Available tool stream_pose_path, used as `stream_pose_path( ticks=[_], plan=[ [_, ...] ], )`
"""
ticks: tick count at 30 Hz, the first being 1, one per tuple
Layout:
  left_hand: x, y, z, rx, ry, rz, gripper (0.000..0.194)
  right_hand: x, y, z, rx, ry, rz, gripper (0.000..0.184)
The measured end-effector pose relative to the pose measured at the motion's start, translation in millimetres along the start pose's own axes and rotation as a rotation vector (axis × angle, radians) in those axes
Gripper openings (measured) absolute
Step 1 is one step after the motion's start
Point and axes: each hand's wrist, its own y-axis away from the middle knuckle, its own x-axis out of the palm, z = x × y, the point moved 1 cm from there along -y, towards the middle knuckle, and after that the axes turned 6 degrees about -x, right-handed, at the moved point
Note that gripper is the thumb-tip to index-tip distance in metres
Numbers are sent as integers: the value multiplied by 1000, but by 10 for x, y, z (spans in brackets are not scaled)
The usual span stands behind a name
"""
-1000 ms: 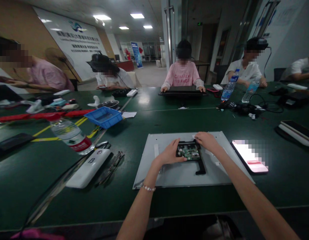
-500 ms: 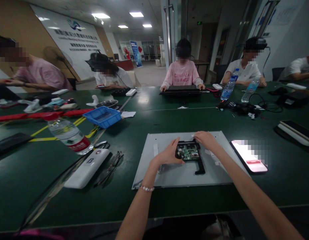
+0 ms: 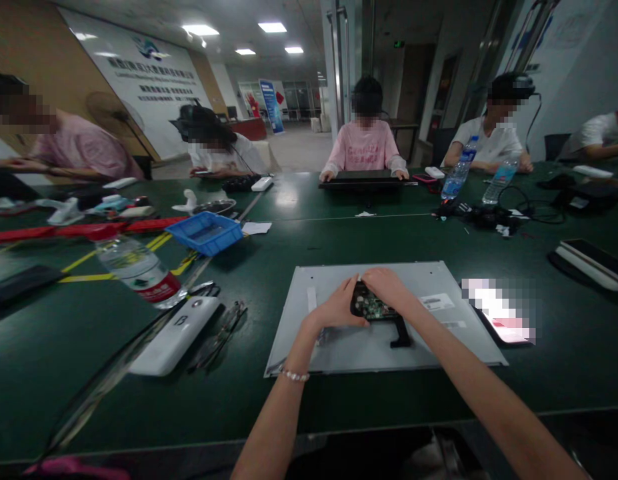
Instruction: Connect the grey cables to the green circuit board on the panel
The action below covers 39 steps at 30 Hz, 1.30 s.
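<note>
A grey metal panel lies flat on the table before me. On it sits a green circuit board in a black plastic frame, whose leg sticks out toward me. My left hand is closed around the frame's left side, thumb at the near edge and fingers at the far edge. Bent over the board's upper right, my right hand has its fingertips together at the far edge, close to the left fingertips. It covers part of the board, so what those fingertips grip is hidden.
A lit phone lies beside the panel's right edge. To the left are a white power bank, glasses, a tilted water bottle and a blue tray. Several people sit around the green table.
My right hand has moved left along the frame's far edge, from its right corner to near my left fingertips. White labels on the panel are now uncovered. My left hand stays put.
</note>
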Motion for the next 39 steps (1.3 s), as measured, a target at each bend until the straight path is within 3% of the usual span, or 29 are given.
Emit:
stream_pose_path(
  ticks=[13, 25, 30, 35, 39],
  plan=[
    [12, -3, 25, -1, -1, -4, 123, 92, -20, 8, 18, -42, -24, 25],
    [-3, 22, 2, 13, -31, -14, 121, -5, 44, -144, 58, -336, -97, 26],
    [-71, 59, -216, 57, -53, -135, 97, -89, 439, -466, 207, -400, -191, 27],
    [-18, 80, -622, 265, -129, -143, 54, 17, 988, -750, 373, -440, -123, 33],
    [125, 66, -780, 316, -182, -122, 41, 141, 1162, -751, 392, -462, -75, 30]
  ],
)
